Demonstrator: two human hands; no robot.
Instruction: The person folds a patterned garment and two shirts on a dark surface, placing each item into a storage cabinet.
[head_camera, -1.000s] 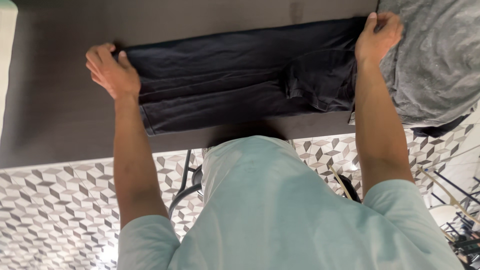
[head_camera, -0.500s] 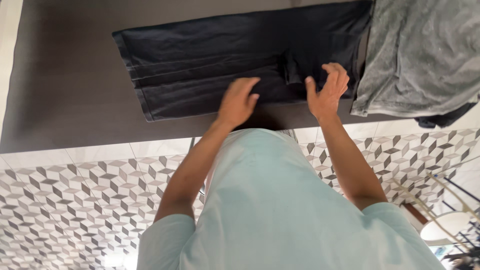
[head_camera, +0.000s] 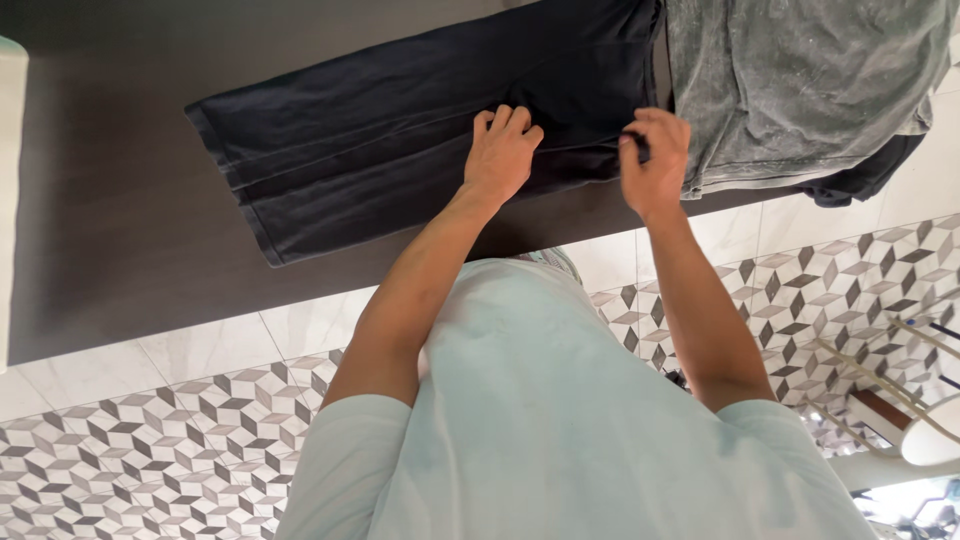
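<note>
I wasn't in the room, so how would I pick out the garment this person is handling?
Find the dark table above the patterned tile floor. The black garment lies flat along it, under the left hand, its edge pinched by the right hand. Unlike the mottled grey garment beside it, it is plain black.

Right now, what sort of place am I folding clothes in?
Probably a home or a small laundry area: a dark table holding a black garment and a grey garment, above a patterned tile floor.
</note>
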